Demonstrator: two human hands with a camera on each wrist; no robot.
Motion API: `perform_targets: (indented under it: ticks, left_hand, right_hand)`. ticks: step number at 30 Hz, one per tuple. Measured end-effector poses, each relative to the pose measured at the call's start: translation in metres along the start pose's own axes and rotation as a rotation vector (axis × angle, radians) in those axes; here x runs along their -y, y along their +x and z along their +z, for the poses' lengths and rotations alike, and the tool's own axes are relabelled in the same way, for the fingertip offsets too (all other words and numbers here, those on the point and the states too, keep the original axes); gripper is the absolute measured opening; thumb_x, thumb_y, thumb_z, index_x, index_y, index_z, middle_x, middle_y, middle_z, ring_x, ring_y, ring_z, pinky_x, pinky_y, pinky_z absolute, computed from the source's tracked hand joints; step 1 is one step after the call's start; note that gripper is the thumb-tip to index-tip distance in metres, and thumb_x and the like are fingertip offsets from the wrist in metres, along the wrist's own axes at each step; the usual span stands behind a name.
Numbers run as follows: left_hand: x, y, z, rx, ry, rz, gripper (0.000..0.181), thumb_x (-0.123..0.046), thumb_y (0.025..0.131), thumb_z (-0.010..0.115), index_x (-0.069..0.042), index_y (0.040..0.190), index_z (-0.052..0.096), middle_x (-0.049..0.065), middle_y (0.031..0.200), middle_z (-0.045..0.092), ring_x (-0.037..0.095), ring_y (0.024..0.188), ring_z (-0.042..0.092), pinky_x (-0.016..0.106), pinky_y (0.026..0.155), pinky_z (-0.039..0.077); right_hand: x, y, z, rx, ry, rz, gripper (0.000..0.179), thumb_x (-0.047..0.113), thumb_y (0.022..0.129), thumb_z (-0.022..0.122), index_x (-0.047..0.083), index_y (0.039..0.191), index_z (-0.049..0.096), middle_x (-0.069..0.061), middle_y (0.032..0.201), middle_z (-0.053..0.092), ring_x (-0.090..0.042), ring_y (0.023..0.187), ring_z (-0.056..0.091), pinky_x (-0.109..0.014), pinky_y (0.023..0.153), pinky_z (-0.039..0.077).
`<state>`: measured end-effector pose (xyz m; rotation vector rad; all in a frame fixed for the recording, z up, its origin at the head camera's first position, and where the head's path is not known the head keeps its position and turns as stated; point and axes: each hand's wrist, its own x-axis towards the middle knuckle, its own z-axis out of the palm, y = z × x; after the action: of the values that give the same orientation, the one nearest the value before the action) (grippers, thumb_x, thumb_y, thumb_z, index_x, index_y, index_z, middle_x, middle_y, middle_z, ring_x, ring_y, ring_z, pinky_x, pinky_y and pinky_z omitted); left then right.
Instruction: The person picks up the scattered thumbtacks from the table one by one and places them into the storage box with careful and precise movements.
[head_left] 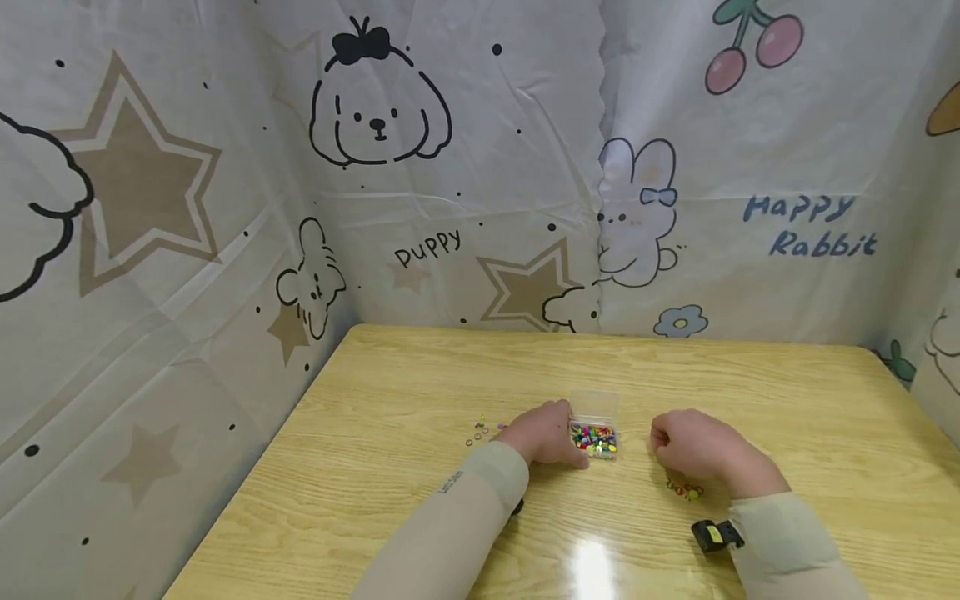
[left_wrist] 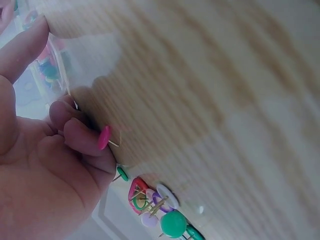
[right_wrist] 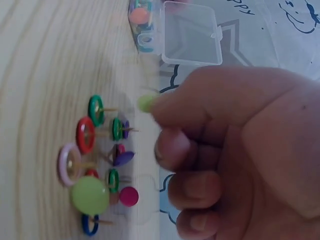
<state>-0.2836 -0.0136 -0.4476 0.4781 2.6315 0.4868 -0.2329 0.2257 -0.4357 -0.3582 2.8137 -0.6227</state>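
Bracing the clear box (head_left: 606,455), it seems, so that it cannot slide, we curl the thumb and fingers of our left hand (head_left: 551,433) about its left side; its lid (head_left: 595,404) is open at the back, presumably for easy access. Our right hand (head_left: 693,446) pinches one yellow-green thumbtack (right_wrist: 146,103) at the fingertips, probably because the piece is so small, to the right of the box and apart from it. The tack shows a smooth head; we cannot see its pin. Colourful right-side tacks (right_wrist: 91,195) with gold pins lie near that hand, and left-side tacks (left_wrist: 173,223) lie beside our left.
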Motion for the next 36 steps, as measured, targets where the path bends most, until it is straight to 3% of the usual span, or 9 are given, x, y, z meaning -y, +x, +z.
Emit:
perform_targets:
  ticks: [7,12,20,25,32,36]
  left_hand:
    - [0.002,0.002,0.001,-0.008,-0.005,0.003,0.065,-0.044,0.078,0.088,-0.013,0.124,0.055,-0.004,0.1,0.061,0.014,0.083,0.056,0.035,0.077,0.05]
    - [0.003,0.001,0.0,-0.011,-0.022,0.006,0.062,-0.043,0.078,0.088,-0.014,0.121,0.055,-0.005,0.096,0.059,0.015,0.081,0.056,0.033,0.075,0.049]
    - [0.001,-0.002,-0.002,-0.018,-0.007,0.023,0.059,-0.043,0.078,0.088,-0.014,0.118,0.056,-0.004,0.095,0.059,0.015,0.081,0.056,0.034,0.076,0.049]
    - [0.002,-0.002,-0.001,-0.024,-0.008,0.019,0.057,-0.043,0.078,0.088,-0.014,0.116,0.056,-0.005,0.094,0.058,0.015,0.081,0.056,0.034,0.076,0.049]
    - [0.002,-0.001,0.002,-0.023,-0.007,0.004,0.061,-0.045,0.078,0.088,-0.016,0.121,0.056,-0.005,0.1,0.06,0.014,0.084,0.057,0.036,0.08,0.05]
    - [0.005,-0.001,0.004,-0.022,0.004,0.015,0.063,-0.046,0.078,0.087,-0.015,0.123,0.056,-0.005,0.103,0.061,0.014,0.084,0.056,0.035,0.08,0.05]
  right_hand:
    - [0.013,0.007,0.005,-0.079,0.034,-0.076,0.018,0.012,0.098,0.058,0.017,0.081,0.058,0.003,0.069,0.052,-0.014,0.06,0.049,-0.034,0.06,0.04]
    - [0.026,0.012,0.013,-0.124,0.039,-0.105,0.017,0.013,0.099,0.059,0.018,0.083,0.061,0.005,0.072,0.054,-0.013,0.063,0.049,-0.034,0.062,0.042]
    - [0.036,0.017,0.024,-0.219,-0.085,-0.137,0.016,0.012,0.095,0.065,0.02,0.081,0.065,0.009,0.075,0.058,-0.011,0.065,0.05,-0.035,0.063,0.046]
    - [0.04,0.016,0.025,-0.224,-0.157,-0.183,0.013,0.012,0.094,0.07,0.022,0.084,0.072,0.009,0.082,0.066,-0.011,0.072,0.059,-0.04,0.067,0.052]
    - [0.033,0.004,0.012,-0.172,-0.073,-0.119,0.012,0.015,0.099,0.064,0.021,0.098,0.074,0.007,0.095,0.069,-0.011,0.077,0.057,-0.042,0.074,0.051]
    - [0.018,-0.006,0.002,-0.177,-0.035,-0.084,0.012,0.014,0.099,0.062,0.016,0.103,0.073,0.005,0.093,0.066,-0.013,0.074,0.053,-0.041,0.071,0.049]
